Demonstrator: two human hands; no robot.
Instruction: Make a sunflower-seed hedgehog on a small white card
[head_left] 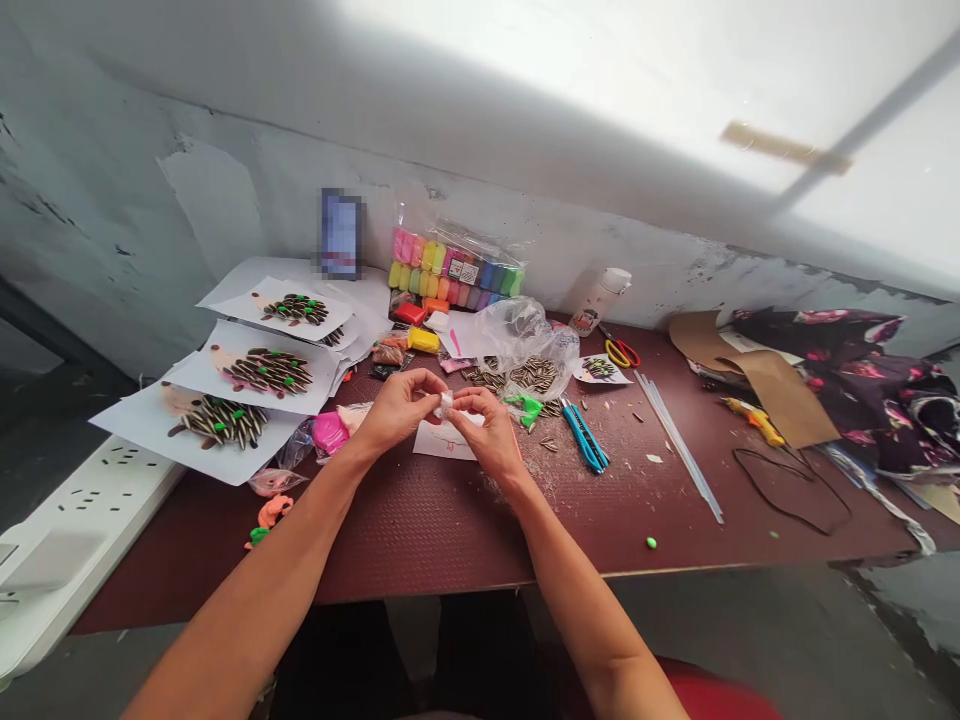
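Between my two hands is a small white piece, perhaps soft clay or wrapping, (pixel 444 403) pinched by the fingertips of both. My left hand (pixel 405 408) is closed on its left side, and my right hand (pixel 486 430) is closed on its right side. Just below them lies a white paper sheet (pixel 435 443) with a drawn outline, partly covered by my right hand. Beside my right hand are striped sunflower seeds (pixel 532 374), a lump of bright green clay (pixel 525 408) and a teal utility knife (pixel 585 437).
Sheets with seed-covered hedgehogs (pixel 262 370) are stacked at the left, near a white power strip (pixel 90 510). Behind stand bagged coloured clay packs (pixel 457 270) and a white bottle (pixel 600 300). To the right lie scissors (pixel 621 352), clear glue sticks (pixel 679 445) and a yellow glue gun (pixel 754 420).
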